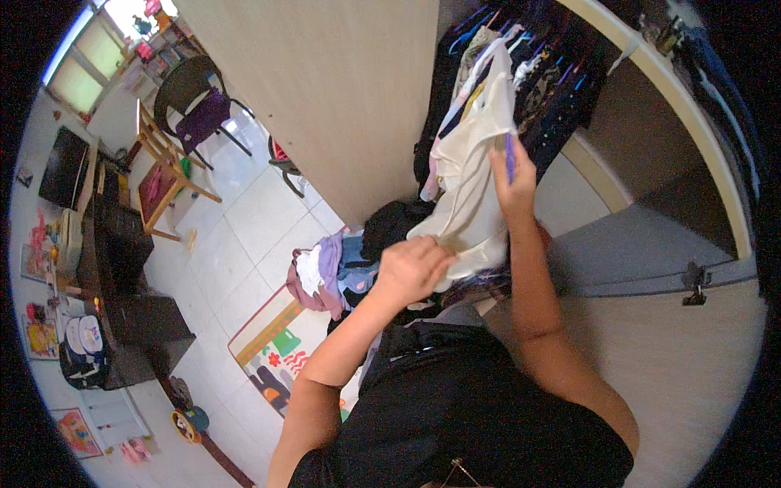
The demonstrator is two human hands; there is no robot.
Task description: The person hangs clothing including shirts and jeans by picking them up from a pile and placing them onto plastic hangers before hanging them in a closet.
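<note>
A cream-white garment (pixel 476 163) hangs in front of me at the open wardrobe, stretched between my two hands. My right hand (pixel 515 185) is closed around a purple clothes hanger (pixel 510 154) at the garment's upper right edge. Lower down and to the left, my left hand (pixel 413 268) is closed on the garment's edge, its fingertips partly hidden by the cloth. Right behind the garment, other clothes (pixel 549 89) hang close together on coloured hangers inside the wardrobe.
A wardrobe door (pixel 325 89) stands to the left. On the floor lies a heap of clothes (pixel 329 272) beside a patterned mat (pixel 281 350). Farther left are a wooden chair (pixel 163 187), a dark round-backed chair (pixel 199 106) and a dark desk (pixel 122 236). A black clip (pixel 694 285) sits at the right.
</note>
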